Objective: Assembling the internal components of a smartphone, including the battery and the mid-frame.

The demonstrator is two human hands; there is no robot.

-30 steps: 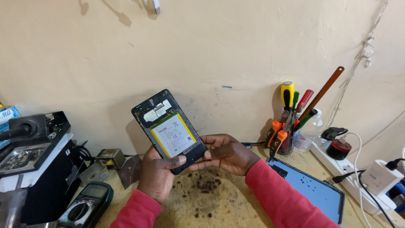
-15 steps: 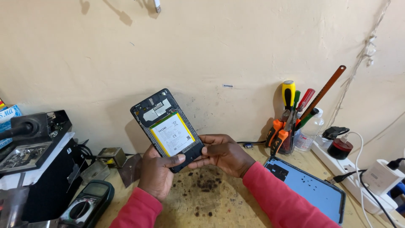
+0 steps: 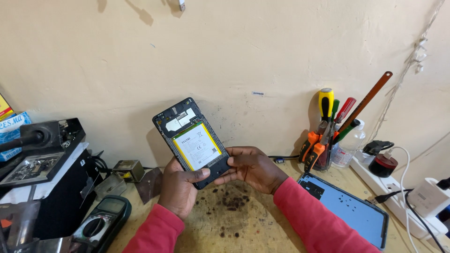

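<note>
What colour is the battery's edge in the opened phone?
Yellow, around a white battery, seen in the head view.

Both hands hold an opened tablet (image 3: 193, 140) upright above the workbench (image 3: 234, 220), left hand (image 3: 180, 187) and right hand (image 3: 253, 168) gripping its lower end. Its white battery (image 3: 198, 146) faces the camera. A blue back cover (image 3: 344, 208) lies just right.

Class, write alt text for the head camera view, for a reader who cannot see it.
Two hands, left hand and right hand, hold an opened tablet upright over a stained wooden bench, its battery showing. A blue back cover lies to the right, near a cup of screwdrivers; a multimeter lies left.
</note>
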